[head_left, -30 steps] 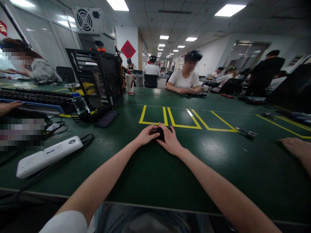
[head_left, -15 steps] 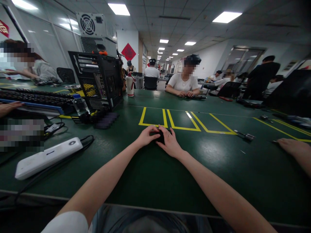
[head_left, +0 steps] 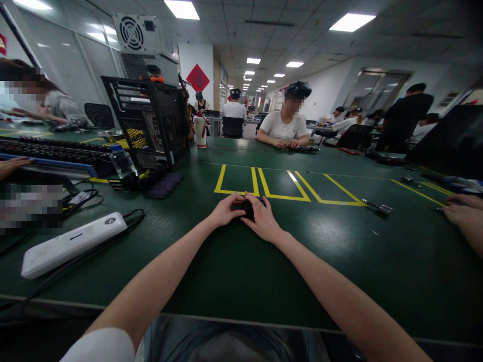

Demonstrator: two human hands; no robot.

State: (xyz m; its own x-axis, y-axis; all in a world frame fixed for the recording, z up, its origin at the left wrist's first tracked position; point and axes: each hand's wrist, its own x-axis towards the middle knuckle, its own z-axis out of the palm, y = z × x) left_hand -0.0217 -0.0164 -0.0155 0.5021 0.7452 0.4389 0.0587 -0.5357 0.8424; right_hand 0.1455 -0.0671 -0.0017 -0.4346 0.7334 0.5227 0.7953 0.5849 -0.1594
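Your left hand (head_left: 225,211) and right hand (head_left: 264,219) grip the black object (head_left: 247,207) between them, just on your side of the yellow tape (head_left: 287,198) on the table (head_left: 230,276); handling is in progress, release is not yet done, and any further work cannot be told.

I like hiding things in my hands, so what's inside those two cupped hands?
Part of a black object shows between the left hand and the right hand. Their fingers cover the rest, so I can't tell its full shape or what's underneath.
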